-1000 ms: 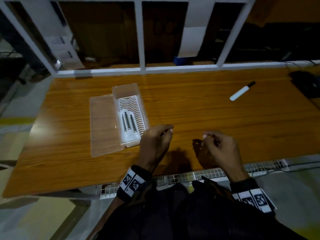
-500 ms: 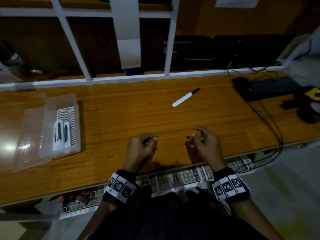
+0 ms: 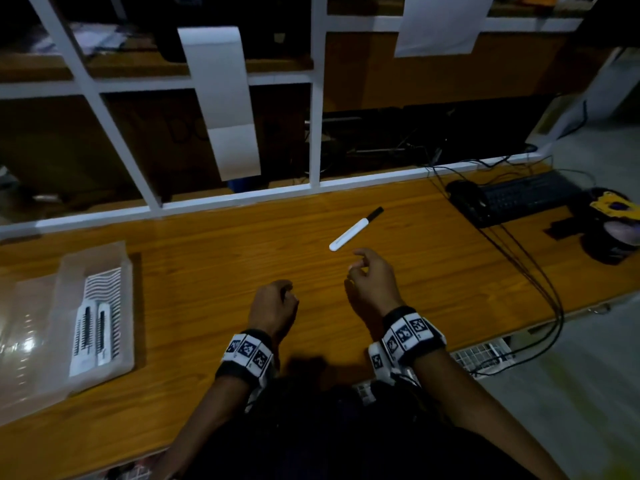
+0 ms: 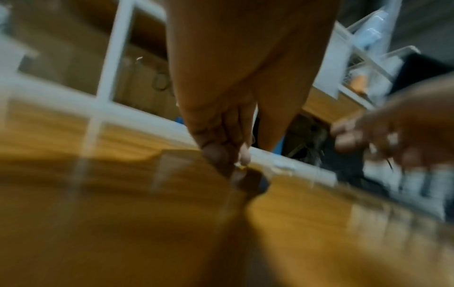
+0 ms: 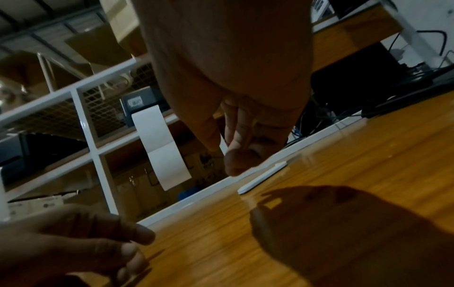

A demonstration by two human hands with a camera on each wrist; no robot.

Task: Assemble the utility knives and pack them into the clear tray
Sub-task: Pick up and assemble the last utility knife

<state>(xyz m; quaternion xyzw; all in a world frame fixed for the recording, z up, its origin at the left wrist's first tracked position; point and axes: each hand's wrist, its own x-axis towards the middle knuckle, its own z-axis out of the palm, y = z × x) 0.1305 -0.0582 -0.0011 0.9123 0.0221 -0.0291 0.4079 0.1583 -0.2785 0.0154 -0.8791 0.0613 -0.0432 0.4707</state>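
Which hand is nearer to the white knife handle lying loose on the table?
Right. The right hand hovers just short of the white knife handle, not touching it. The left hand sits farther back, toward the table's near edge.

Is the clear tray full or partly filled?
Partly filled: the clear tray holds two white knives side by side; its other ribbed slots are empty.

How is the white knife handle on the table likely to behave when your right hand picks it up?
The white knife handle looks slim and rigid, so probably light and stiff. Lying flat on the glossy table, it may slide rather than roll, so pinching it by the edges seems safest.
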